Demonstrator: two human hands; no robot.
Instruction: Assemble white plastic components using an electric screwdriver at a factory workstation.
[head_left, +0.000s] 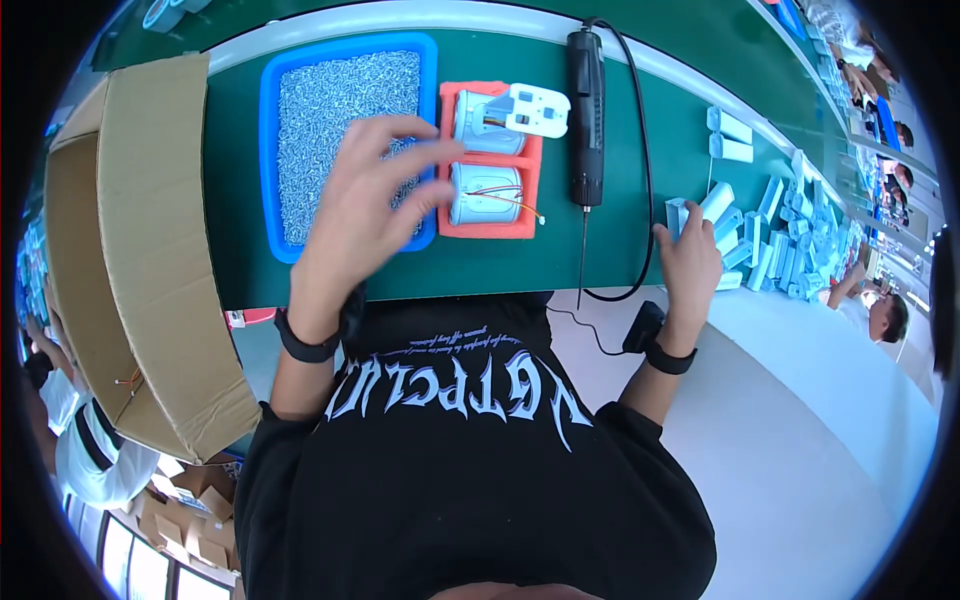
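My left hand [372,195] is over the right side of a blue tray [268,150] full of small metal screws. Its fingers are spread and slightly blurred, pointing at a red two-slot holder [487,231]. Each slot has a pale round plastic housing; the near housing [484,196] shows thin coloured wires and a small connector. On the far housing [470,118] stands a white bracket-like plate [540,110]. To the right, my right hand [692,265] has thumb and fingertips around a pale plastic piece [676,214], partly hidden by the fingers.
A black electric screwdriver [586,120] with a long bit and a cable lies right of the holder. Several pale plastic pieces [790,255] are heaped at the right. An open cardboard box [150,250] stands at the left. Other people are at both sides.
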